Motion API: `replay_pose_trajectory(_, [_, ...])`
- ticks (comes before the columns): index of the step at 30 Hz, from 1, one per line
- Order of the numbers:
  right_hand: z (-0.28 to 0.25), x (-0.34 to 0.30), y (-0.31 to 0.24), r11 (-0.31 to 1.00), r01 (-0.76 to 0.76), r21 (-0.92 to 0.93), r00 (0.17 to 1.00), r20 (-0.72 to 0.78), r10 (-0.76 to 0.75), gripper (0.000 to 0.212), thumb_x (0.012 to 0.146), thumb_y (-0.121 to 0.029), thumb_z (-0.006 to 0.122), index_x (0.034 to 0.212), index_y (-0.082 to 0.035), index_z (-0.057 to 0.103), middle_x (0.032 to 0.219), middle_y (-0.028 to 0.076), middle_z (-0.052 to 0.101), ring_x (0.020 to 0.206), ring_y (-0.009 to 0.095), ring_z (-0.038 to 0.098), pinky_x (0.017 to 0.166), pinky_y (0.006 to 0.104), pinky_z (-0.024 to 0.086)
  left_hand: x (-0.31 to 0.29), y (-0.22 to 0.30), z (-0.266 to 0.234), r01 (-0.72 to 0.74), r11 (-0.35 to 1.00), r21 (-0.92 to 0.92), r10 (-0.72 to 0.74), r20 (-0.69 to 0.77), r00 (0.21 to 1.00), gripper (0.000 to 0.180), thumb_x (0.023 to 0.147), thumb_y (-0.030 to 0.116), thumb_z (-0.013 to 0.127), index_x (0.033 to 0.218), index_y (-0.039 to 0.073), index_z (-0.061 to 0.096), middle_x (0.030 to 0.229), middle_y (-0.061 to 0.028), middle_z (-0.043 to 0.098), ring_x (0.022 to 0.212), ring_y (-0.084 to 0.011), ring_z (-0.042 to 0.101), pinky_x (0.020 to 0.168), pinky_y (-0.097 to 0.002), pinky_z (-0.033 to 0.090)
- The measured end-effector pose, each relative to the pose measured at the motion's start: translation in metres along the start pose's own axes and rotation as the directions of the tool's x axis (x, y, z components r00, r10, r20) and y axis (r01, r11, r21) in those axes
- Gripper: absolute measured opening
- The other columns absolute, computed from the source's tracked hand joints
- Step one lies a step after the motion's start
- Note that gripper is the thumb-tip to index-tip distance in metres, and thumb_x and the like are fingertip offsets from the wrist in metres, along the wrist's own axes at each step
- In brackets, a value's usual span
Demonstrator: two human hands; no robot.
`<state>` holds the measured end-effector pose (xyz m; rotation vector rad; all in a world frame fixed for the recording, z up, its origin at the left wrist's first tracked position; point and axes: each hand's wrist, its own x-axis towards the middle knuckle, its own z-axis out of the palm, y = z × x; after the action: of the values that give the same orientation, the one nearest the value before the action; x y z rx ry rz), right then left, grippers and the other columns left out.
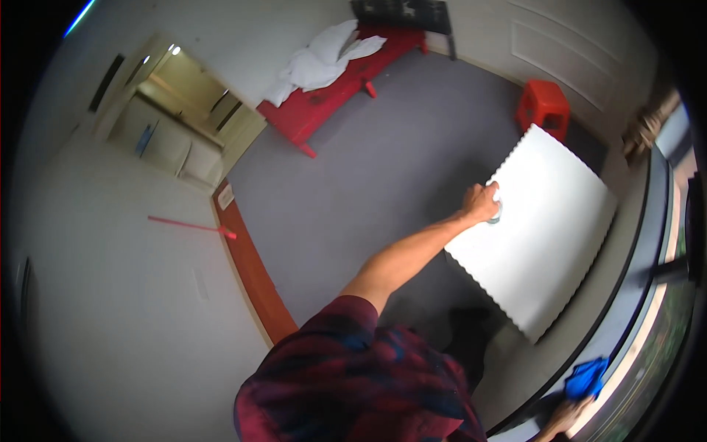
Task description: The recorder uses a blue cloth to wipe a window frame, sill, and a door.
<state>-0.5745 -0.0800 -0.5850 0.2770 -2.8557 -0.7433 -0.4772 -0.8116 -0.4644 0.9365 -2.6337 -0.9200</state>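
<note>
My left hand (481,202) reaches out to the near edge of a white table top (549,243) with a wavy rim. Its fingers are closed round a small pale green and white object (496,212) that rests on the top. I cannot tell what the object is. My right hand (565,417) is low at the bottom right, at the black-framed window (648,250). It presses a crumpled blue cloth (587,378) against the sill or glass. My shirt sleeve (353,383), dark red and blue, fills the bottom centre.
A red plastic stool (543,105) stands beyond the table. A red bench (335,88) with white cloths (320,60) lies along the far wall. The floor (368,169) is grey. An open doorway (184,118) is at the left, with an orange-brown board (254,276) along the wall.
</note>
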Motion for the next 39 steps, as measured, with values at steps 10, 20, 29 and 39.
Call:
replay_pose_trajectory(10, [-0.199, -0.03, -0.116, 0.97, 0.213, -0.115, 0.957, 0.227, -0.183, 0.066, 0.095, -0.025, 0.042, 0.153, 0.004, 0.032, 0.161, 0.017, 0.033, 0.149, 0.031, 0.03, 0.119, 0.0372, 0.028, 0.064, -0.048, 0.003, 0.308, 0.941, 0.138, -0.272, -0.234, 0.934, 0.031, 0.081, 0.022, 0.07, 0.112, 0.023, 0.068, 0.097, -0.018, 0.071, 0.09, -0.0383, 0.07, 0.081, -0.0479, 0.057])
replay_pose_trajectory(20, [-0.201, -0.059, -0.073, 0.864, -0.214, 0.456, 0.976, 0.062, 0.209, 0.061, 0.087, -0.007, 0.05, 0.146, 0.003, 0.04, 0.152, 0.019, 0.045, 0.084, 0.036, 0.071, 0.069, 0.0406, 0.058, 0.098, -0.05, -0.049, 0.229, 0.92, 0.319, -0.151, -0.251, 0.956, 0.045, 0.082, 0.028, 0.075, 0.124, 0.017, 0.063, 0.113, -0.0154, 0.071, 0.108, -0.0397, 0.066, 0.094, -0.0483, 0.051])
replay_pose_trajectory(29, [-0.204, -0.068, -0.066, 0.827, -0.296, 0.478, 0.954, 0.098, 0.284, 0.069, 0.079, -0.006, 0.053, 0.145, 0.006, 0.041, 0.154, 0.02, 0.042, 0.072, 0.03, 0.07, 0.065, 0.0367, 0.057, 0.059, -0.009, 0.029, 0.226, 0.937, 0.267, -0.187, -0.162, 0.969, 0.043, 0.082, 0.026, 0.077, 0.123, 0.018, 0.063, 0.111, -0.0192, 0.071, 0.108, -0.0411, 0.066, 0.094, -0.0487, 0.052])
replay_pose_trajectory(39, [-0.192, -0.068, -0.07, 0.785, -0.316, 0.533, 0.934, 0.03, 0.356, 0.067, 0.078, -0.003, 0.052, 0.144, 0.002, 0.045, 0.155, 0.015, 0.042, 0.074, 0.034, 0.07, 0.064, 0.0408, 0.056, 0.095, 0.017, 0.082, 0.094, 0.946, 0.31, -0.107, 0.026, 0.994, 0.042, 0.083, 0.026, 0.066, 0.124, 0.021, 0.064, 0.111, -0.0187, 0.071, 0.109, -0.04, 0.067, 0.093, -0.048, 0.054])
